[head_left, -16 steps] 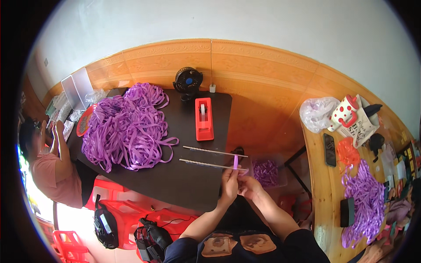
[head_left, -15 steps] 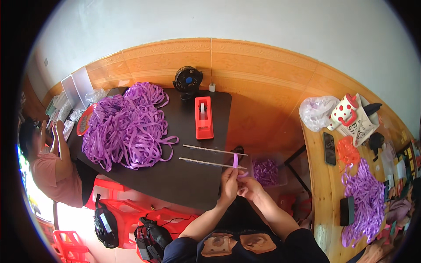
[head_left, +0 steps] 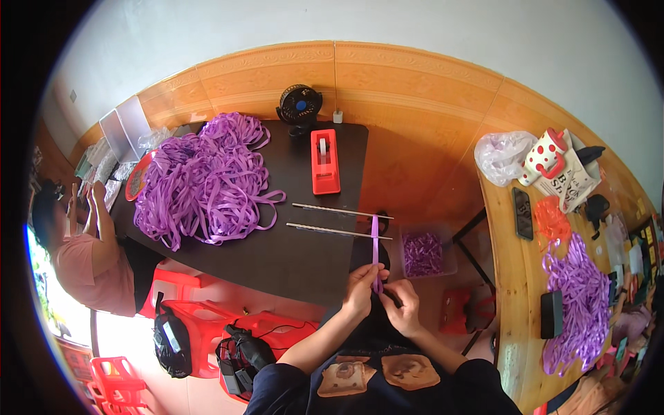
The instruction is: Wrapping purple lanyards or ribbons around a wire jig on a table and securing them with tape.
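Observation:
Two thin metal rods (head_left: 325, 231) stick out past the right edge of the dark table (head_left: 304, 266). A purple ribbon (head_left: 375, 245) hangs over both rods near their free ends and runs down toward me. My left hand (head_left: 360, 290) pinches it below the rods. Close beside, my right hand (head_left: 402, 304) has its fingers curled and closed at the ribbon's lower end; the fingertips partly hide that end. On the table's left lies a big heap of purple ribbon (head_left: 207, 183).
A red tape dispenser (head_left: 325, 180) and a black fan (head_left: 300, 107) stand at the back. Under the rods, a clear bin (head_left: 423, 256) holds purple pieces. The wooden table (head_left: 515, 311) at right carries more ribbon (head_left: 577, 304) and a phone (head_left: 523, 213). Another person (head_left: 93, 266) sits at far left, near red chairs (head_left: 187, 311).
Both hands have moved down toward me from the rods, and the ribbon is now drawn out long below them. The whole view has shifted slightly. The other person's hands have moved together.

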Demonstrator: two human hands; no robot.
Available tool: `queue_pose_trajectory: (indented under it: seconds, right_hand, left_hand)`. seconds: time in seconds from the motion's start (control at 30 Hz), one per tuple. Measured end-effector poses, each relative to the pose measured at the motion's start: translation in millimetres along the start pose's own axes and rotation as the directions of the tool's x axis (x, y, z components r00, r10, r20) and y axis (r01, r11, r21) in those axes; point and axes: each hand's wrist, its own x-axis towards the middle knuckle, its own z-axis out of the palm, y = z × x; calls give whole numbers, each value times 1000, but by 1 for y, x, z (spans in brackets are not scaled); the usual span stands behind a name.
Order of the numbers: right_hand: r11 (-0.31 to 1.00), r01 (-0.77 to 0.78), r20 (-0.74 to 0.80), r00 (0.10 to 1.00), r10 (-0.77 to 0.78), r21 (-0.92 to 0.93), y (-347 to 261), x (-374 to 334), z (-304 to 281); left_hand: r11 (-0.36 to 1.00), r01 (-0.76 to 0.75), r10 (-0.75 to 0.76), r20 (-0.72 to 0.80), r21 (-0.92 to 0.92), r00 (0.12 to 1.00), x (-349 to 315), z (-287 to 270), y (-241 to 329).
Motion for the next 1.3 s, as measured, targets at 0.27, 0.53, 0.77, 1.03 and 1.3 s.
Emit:
queue_pose_trajectory:
  seconds: [0.27, 0.53, 0.77, 1.03, 1.3]
  right_hand:
    - [880, -352, 285, 921, 264, 321, 14, -33, 14]
    - [621, -517, 505, 835, 218, 589, 11, -38, 12]
    - [702, -487, 447, 855, 262, 520, 6, -29, 11]
    - [717, 571, 156, 813, -561, -400, -1, 54, -1]
    - [406, 792, 330, 574, -749, -456, -9, 78, 3]
  left_hand:
    - [998, 17, -16, -19, 60, 1000, -7, 0, 3]
    - [964, -123, 130, -19, 235, 991, -30, -25, -15]
    - [966, -161, 161, 20, 202, 987, -29, -30, -10]
    - [974, -74, 76, -4, 212, 997, -38, -22, 4]
    - [988, -64, 52, 83, 143, 995, -53, -28, 3]
